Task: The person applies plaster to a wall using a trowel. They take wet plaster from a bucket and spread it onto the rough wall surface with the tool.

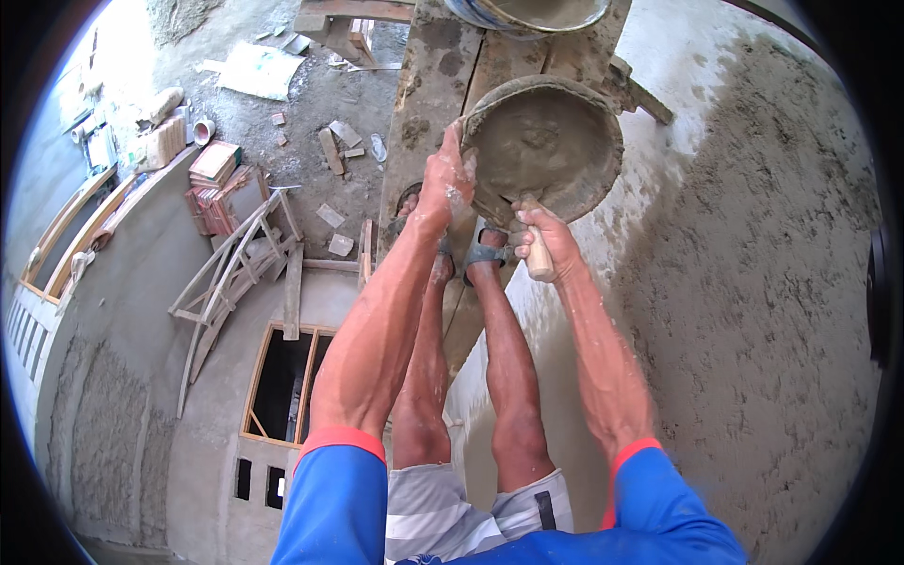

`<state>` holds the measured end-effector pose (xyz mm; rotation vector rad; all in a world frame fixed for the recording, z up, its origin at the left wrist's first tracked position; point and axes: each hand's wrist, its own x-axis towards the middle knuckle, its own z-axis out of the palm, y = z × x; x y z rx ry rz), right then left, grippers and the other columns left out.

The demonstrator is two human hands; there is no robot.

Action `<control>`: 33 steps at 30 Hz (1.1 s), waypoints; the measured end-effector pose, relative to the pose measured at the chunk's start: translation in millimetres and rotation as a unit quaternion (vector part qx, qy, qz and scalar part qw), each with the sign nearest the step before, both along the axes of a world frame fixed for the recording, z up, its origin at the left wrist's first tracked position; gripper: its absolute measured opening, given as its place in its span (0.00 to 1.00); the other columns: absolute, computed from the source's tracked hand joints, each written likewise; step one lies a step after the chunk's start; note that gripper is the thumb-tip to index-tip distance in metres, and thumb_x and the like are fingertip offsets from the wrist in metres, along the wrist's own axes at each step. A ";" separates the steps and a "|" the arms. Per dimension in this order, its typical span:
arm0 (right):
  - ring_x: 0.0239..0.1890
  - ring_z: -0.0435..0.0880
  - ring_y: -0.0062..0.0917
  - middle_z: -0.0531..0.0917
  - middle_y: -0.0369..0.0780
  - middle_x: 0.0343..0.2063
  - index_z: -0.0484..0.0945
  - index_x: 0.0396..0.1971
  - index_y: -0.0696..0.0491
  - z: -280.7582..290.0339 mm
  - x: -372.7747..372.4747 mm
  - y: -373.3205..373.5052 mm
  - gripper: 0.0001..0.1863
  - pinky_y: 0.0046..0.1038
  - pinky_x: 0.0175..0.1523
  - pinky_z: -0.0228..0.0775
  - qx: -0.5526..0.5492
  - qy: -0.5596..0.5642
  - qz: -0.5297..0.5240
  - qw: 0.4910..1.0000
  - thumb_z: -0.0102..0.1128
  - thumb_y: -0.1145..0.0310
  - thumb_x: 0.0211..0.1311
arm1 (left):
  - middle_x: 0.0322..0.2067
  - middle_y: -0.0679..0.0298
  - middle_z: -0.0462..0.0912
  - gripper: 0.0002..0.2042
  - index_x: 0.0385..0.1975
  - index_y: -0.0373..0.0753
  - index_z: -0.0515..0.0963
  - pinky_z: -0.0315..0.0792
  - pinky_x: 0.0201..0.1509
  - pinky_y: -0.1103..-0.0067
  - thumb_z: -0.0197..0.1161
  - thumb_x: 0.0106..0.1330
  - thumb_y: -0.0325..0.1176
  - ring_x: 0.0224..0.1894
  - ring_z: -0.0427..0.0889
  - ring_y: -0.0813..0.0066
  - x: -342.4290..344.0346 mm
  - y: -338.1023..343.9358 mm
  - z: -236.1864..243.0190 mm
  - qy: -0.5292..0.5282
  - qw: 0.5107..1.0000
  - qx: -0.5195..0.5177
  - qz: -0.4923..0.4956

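Observation:
A round, mortar-caked bucket [607,179] stands on the planks in front of me, with wet grey mortar [541,141] inside. My left hand [446,181] is closed on the bucket's left rim, its fingers smeared with mortar. At the near side of the bucket, my right hand [549,235] grips a trowel by its pale wooden handle [540,258]. The trowel's blade is mostly hidden at the mortar and near rim.
I stand in sandals on narrow raised planks [438,66]. Another bucket [527,14] sits farther along them. To the right is a wall of rough wet plaster [753,282]. Down on the left are a wooden frame [235,273], stacked tiles [226,193] and rubble.

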<state>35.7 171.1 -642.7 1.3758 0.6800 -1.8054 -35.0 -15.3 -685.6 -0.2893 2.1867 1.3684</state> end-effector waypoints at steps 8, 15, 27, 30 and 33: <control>0.18 0.68 0.15 0.67 0.32 0.19 0.69 0.49 0.54 4.7 31.4 -13.1 0.15 0.21 0.20 0.68 -0.077 0.091 -0.147 0.982 0.52 0.73 0.62 | 0.43 0.36 0.78 0.25 0.61 0.36 0.60 0.71 0.49 0.59 0.55 0.65 0.28 0.48 0.75 0.35 0.4 -4.5 -3.4 0.006 1.000 -0.009 -0.010; 0.15 0.71 0.17 0.71 0.33 0.22 0.69 0.49 0.55 41.9 -6.9 13.5 0.18 0.24 0.17 0.69 0.109 0.100 0.125 0.981 0.57 0.74 0.57 | 0.40 0.35 0.78 0.24 0.61 0.38 0.60 0.71 0.47 0.55 0.55 0.64 0.29 0.44 0.76 0.34 2.6 1.8 -12.4 0.023 0.999 -0.024 -0.002; 0.34 0.85 0.49 0.82 0.54 0.28 0.70 0.38 0.61 12.4 -63.1 33.4 0.10 0.44 0.38 0.78 0.356 0.318 0.801 0.362 0.51 0.74 0.57 | 0.41 0.36 0.79 0.25 0.62 0.42 0.60 0.71 0.48 0.54 0.56 0.64 0.31 0.46 0.76 0.34 0.4 7.5 -13.3 0.003 1.000 -0.012 0.006; 0.30 0.86 0.42 0.82 0.50 0.24 0.72 0.36 0.62 49.2 -68.7 -2.6 0.10 0.40 0.35 0.80 0.363 0.352 0.809 0.300 0.53 0.73 0.55 | 0.40 0.36 0.79 0.26 0.62 0.43 0.59 0.71 0.48 0.53 0.56 0.64 0.31 0.45 0.76 0.34 2.3 -4.0 -8.1 -0.007 1.000 -0.027 0.007; 0.28 0.86 0.35 0.82 0.45 0.23 0.75 0.37 0.65 51.8 -43.1 -15.8 0.13 0.38 0.33 0.81 0.425 0.307 0.833 0.175 0.55 0.72 0.54 | 0.40 0.37 0.79 0.26 0.62 0.44 0.59 0.71 0.48 0.53 0.56 0.64 0.31 0.46 0.77 0.34 1.1 -3.3 -9.5 -0.033 0.999 -0.039 -0.006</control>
